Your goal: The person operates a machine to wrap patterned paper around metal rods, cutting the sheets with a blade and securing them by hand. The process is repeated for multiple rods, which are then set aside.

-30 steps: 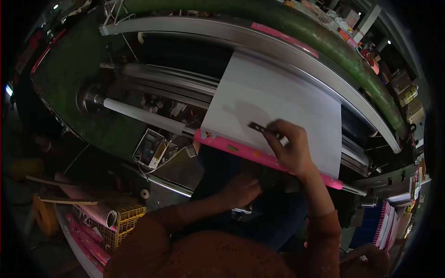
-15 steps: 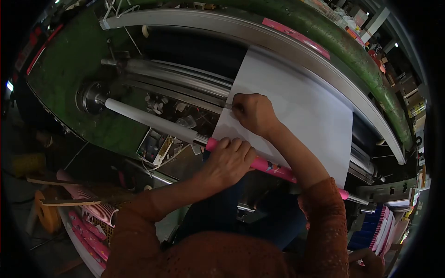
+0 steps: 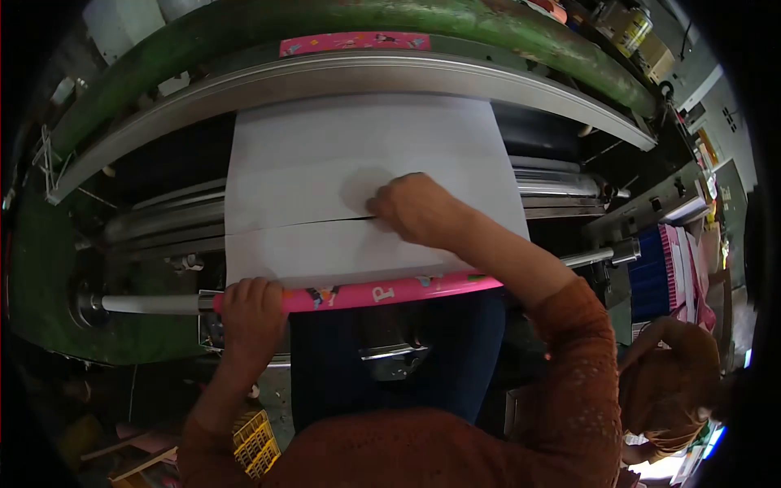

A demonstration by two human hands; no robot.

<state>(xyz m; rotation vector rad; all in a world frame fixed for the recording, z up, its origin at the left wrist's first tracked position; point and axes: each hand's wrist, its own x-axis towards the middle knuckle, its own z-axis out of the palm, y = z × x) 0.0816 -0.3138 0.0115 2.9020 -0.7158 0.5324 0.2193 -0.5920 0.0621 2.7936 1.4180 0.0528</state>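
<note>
Your left hand (image 3: 254, 305) gripped the left end of the glossy pink printed roll (image 3: 386, 293), while your right hand (image 3: 423, 210), fingers closed, contents hidden, met the thin dark slit (image 3: 325, 220) in the broad white paper sheet (image 3: 366, 138) beyond, which slack could have torn raggedly.

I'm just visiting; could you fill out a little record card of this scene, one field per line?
Left hand: laid over the left end of the pink roll
Right hand: closed, over the white sheet; any tool in it is hidden
Pink roll: printed with small figures
White sheet: spans from the metal bar to the pink roll
Slit: runs from the sheet's left edge to the right hand
Behind the bar: pink printed strip
Lower left: yellow basket
</note>
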